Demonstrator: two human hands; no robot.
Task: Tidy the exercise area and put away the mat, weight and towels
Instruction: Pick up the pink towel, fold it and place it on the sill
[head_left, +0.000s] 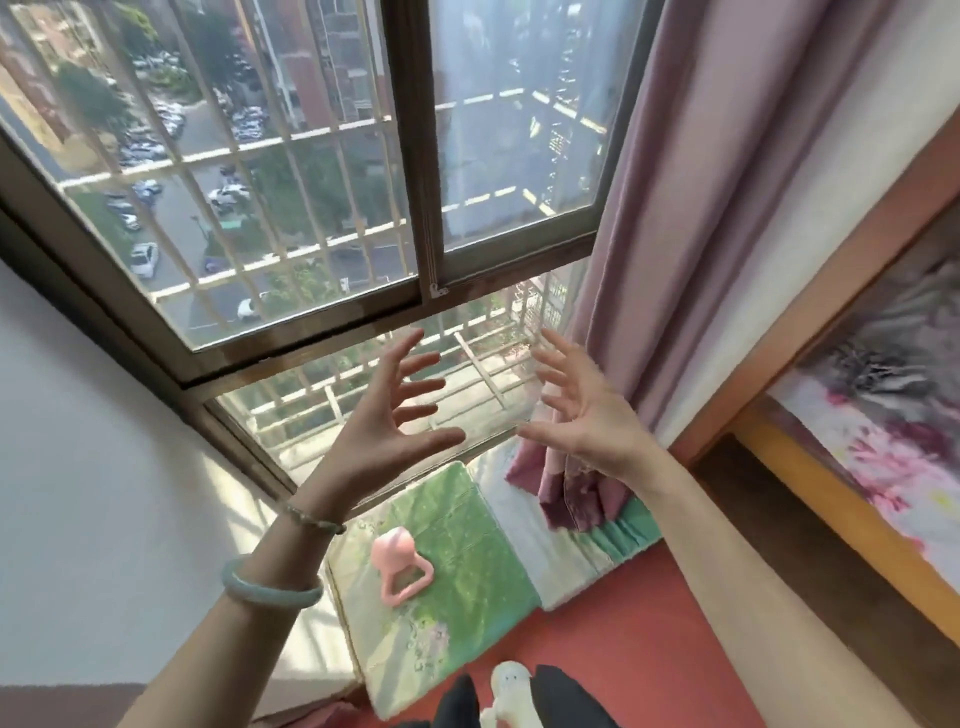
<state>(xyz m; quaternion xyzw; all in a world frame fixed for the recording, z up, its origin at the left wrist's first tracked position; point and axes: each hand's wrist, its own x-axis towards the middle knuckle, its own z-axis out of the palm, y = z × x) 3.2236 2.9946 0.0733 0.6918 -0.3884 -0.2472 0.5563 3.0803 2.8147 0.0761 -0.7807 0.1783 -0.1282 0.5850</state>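
Note:
A green and white folding mat (467, 525) lies flat on the red floor under the window. A pink kettlebell-shaped weight (399, 569) rests on the mat's green panel. My left hand (387, 415) and my right hand (582, 405) are raised in front of the window, palms facing each other, fingers spread, holding nothing. Both hands are well above the mat and the weight. No towel shows in view.
A pink curtain (675, 260) hangs at the right, its hem lying on the mat's far end. A wooden bed frame (841, 509) with flowered bedding stands at the right. A white wall (93, 467) is at the left. My slippered foot (511, 686) stands by the mat's near edge.

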